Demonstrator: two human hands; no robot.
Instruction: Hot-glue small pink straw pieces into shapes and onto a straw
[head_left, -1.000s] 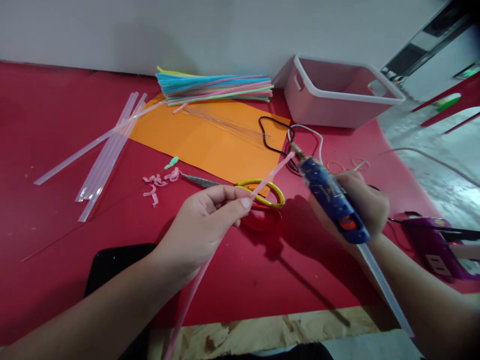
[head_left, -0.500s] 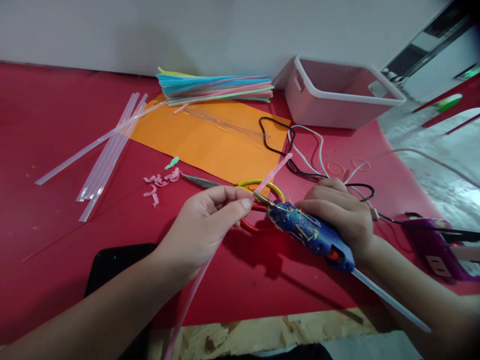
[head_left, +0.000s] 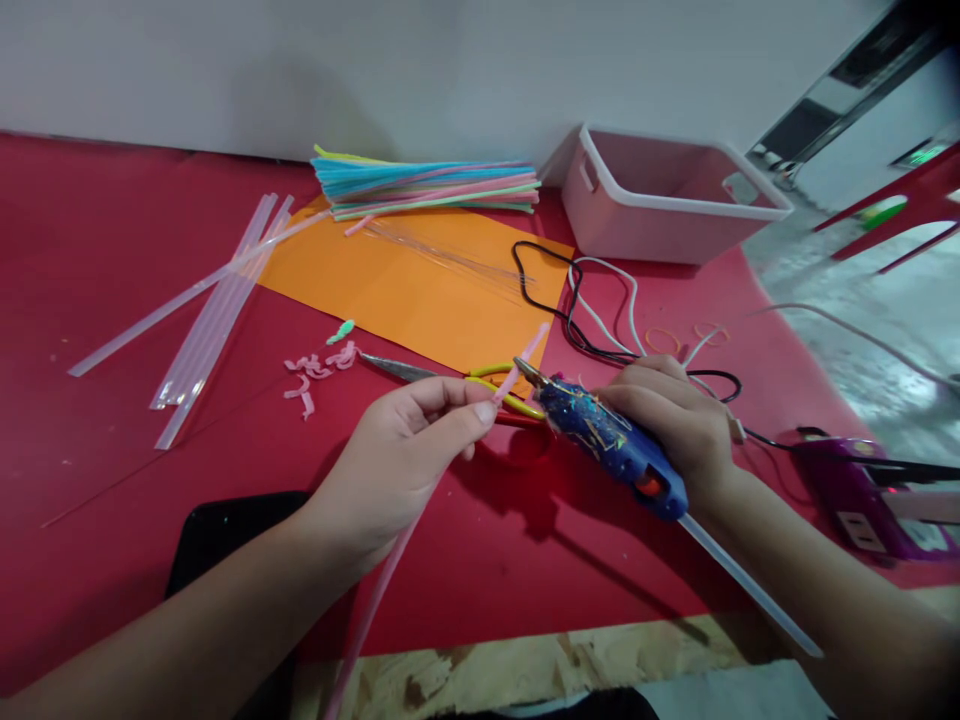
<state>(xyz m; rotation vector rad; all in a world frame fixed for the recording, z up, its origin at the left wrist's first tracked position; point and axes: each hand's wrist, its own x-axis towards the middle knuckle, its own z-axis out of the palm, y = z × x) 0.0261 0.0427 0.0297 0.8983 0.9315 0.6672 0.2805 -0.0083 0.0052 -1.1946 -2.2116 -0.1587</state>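
My left hand (head_left: 416,450) pinches a pink pipe cleaner (head_left: 382,590) near its upper end; the short tip sticks out past my fingers and the long part hangs down toward the front edge. In my right hand (head_left: 675,420) is a blue hot glue gun (head_left: 607,440), smeared with colourful glue remains. A clear glue stick (head_left: 750,585) juts from its rear. The metal nozzle points up and left, close to the pipe cleaner's tip; whether they touch I cannot tell. Below lie scissors (head_left: 394,368) with yellow and red handles, partly hidden by my hand and the gun.
Orange paper (head_left: 405,290) lies under a bundle of coloured pipe cleaners (head_left: 427,185). Glue sticks (head_left: 217,310) rest at left, near curled pink pieces (head_left: 304,370). A pink basket (head_left: 660,215), tangled cords (head_left: 607,345), a purple power strip (head_left: 862,500) and a black phone-like object (head_left: 225,530) stand around.
The glue gun's nozzle has shifted up slightly, away from beside my left fingertips toward the pipe cleaner's tip. That tip now leans more upright. The view has moved a little.
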